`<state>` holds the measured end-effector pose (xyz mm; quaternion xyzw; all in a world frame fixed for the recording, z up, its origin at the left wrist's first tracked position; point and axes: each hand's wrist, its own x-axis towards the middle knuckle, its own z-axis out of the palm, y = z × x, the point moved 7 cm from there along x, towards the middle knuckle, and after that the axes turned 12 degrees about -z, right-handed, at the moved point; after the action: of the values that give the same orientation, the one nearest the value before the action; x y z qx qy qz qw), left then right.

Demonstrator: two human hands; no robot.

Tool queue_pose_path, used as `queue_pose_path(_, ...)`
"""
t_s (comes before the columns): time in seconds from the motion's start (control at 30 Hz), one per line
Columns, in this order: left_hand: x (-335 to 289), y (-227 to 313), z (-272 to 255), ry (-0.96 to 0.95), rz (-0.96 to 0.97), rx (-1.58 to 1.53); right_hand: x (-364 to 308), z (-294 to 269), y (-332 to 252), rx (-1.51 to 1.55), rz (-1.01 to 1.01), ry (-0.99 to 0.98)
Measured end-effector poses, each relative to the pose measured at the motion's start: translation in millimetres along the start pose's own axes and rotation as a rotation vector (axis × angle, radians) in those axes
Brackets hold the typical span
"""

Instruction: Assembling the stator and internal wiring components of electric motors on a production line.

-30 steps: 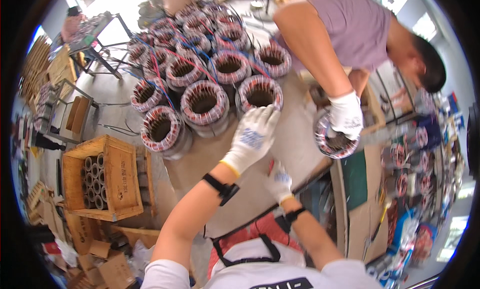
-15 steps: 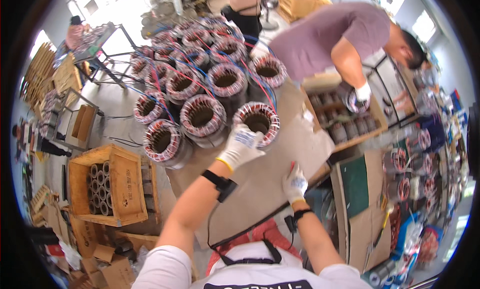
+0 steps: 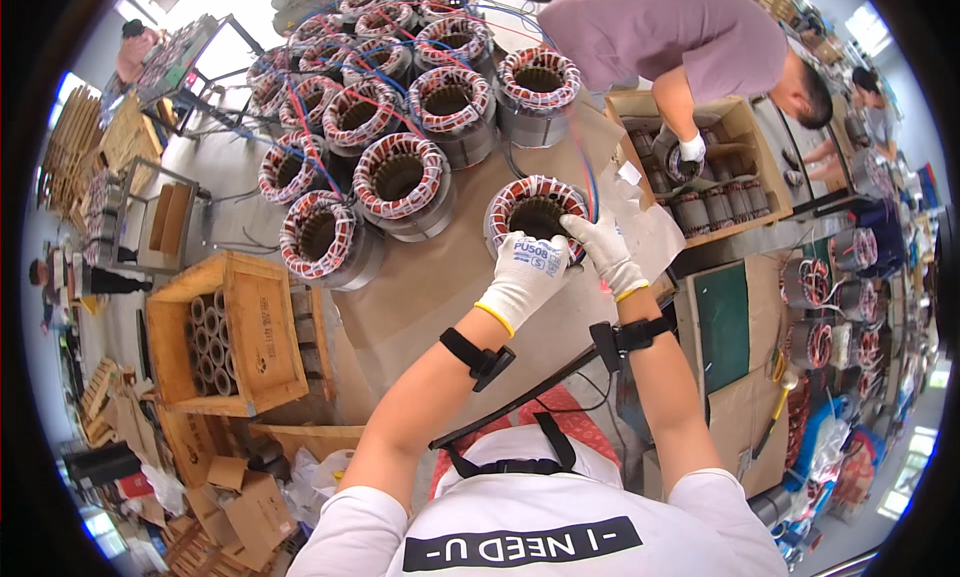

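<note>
A motor stator (image 3: 512, 189) stands upright on the brown-paper-covered table in front of me, its winding ring laced with white cord over red insulation. My left hand (image 3: 530, 269), in a white knit glove, is closed on the near rim, fingertips at the bore. My right hand (image 3: 606, 249), gloved too, is closed at the right rim, its fingertips touching the winding beside my left fingers. Whether it pinches something small is hidden. Blue and red lead wires (image 3: 591, 185) rise just behind my right hand. Several similar stators (image 3: 403, 177) stand close together to the left and beyond.
Across on the right, a person in a mauve shirt (image 3: 660, 27) bends over a wooden crate (image 3: 770, 167) of stators, one gloved hand inside. Another wooden crate (image 3: 265, 327) with metal cylinders stands at left. Cardboard and a green panel (image 3: 722, 327) lie at right.
My right hand has moved up from the table's near edge to the stator's right rim. My left hand stays on the stator, which now stands farther from its neighbours. The view has shifted.
</note>
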<state>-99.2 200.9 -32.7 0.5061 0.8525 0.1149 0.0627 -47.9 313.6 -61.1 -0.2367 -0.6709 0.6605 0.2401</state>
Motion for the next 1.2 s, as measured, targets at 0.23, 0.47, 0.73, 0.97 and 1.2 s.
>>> queue_pose_path(0.23, -65.0, -13.7, -10.6, -0.304, 0.079, 0.097, -54.2, 35.6, 2.0, -0.169, -0.009, -0.076)
queue_pose_path(0.47, -129.3, -44.3, -38.7, -0.064, 0.261, -0.029, -150.0, 56.4, -47.5, -0.464, -0.376, -0.349)
queue_pose_path(0.73, -146.4, -46.2, -31.9, 0.07, 0.096, -0.094, -174.7, 106.5, -61.6, -0.887, -0.559, -0.43)
queue_pose_path(0.97, -165.6, -47.6, -41.2, 0.376, 0.181, -0.531, -172.8, 114.6, -95.6, -0.886, -0.744, -0.492)
queue_pose_path(1.2, -157.6, -50.6, -84.6, 0.223, 0.131, -0.852, -160.9, 109.3, -156.0, -0.626, -0.496, -0.29)
